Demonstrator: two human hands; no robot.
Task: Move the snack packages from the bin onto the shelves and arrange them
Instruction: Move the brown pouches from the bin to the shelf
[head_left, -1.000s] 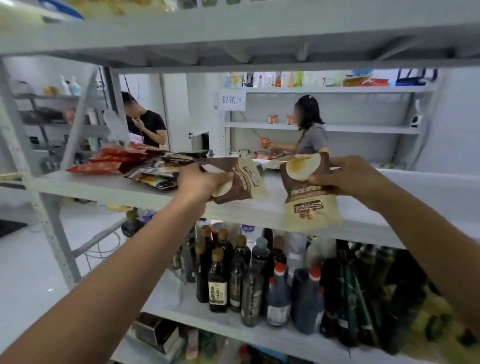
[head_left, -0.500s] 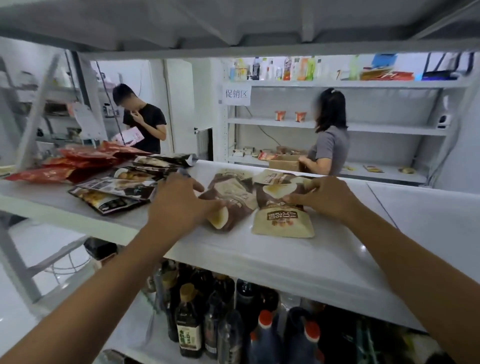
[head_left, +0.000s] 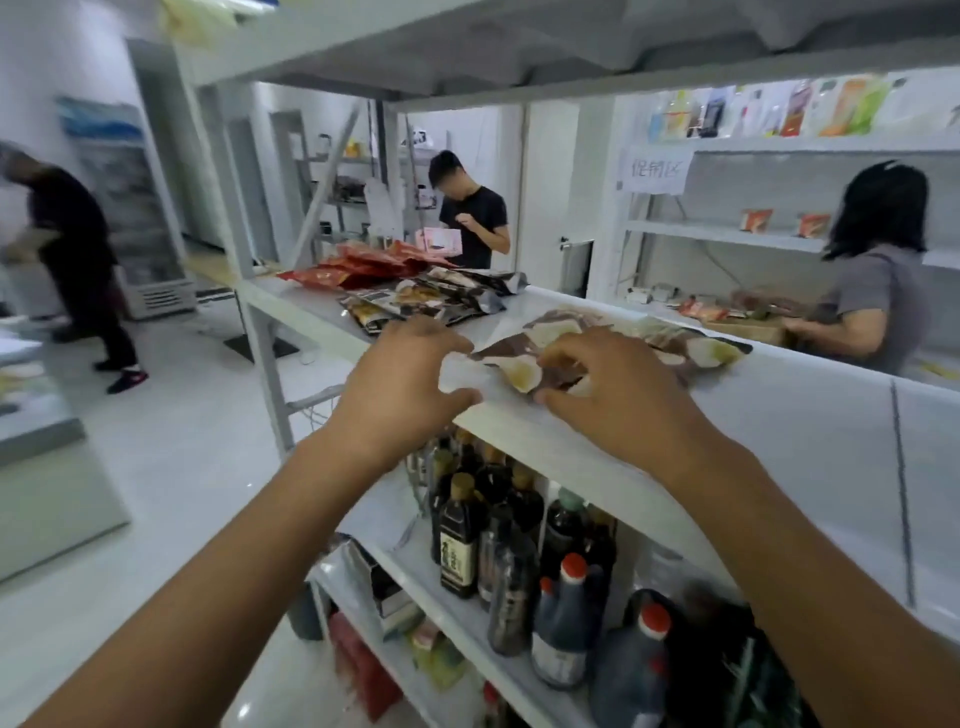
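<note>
The shelf (head_left: 789, 426) is the landmark here. A brown snack package (head_left: 524, 371) lies flat on it right at the front edge, its pale left corner almost over the lip. More brown packages (head_left: 691, 349) lie just behind it, farther in from the edge. Well to the left along the shelf sit dark packages (head_left: 431, 304) and, beyond them, red packages (head_left: 363, 266); a bare strip of shelf separates them from the brown ones. To the right of the brown packages the shelf is open white board. Below the edge stand bottles (head_left: 460, 540), close under both wrists.

The right hand (head_left: 618, 402) has its fingers bent down onto the package and its thumb at the package's front edge — a pinch. The left hand (head_left: 400, 384) curves thumb and forefinger in a wide C round the pale corner; whether they touch it cannot be told.

Half a second ago each hand rested on its own package, farther in from the edge — now both hands meet at one package at the lip. A second ago both packages were held up in the air.
</note>
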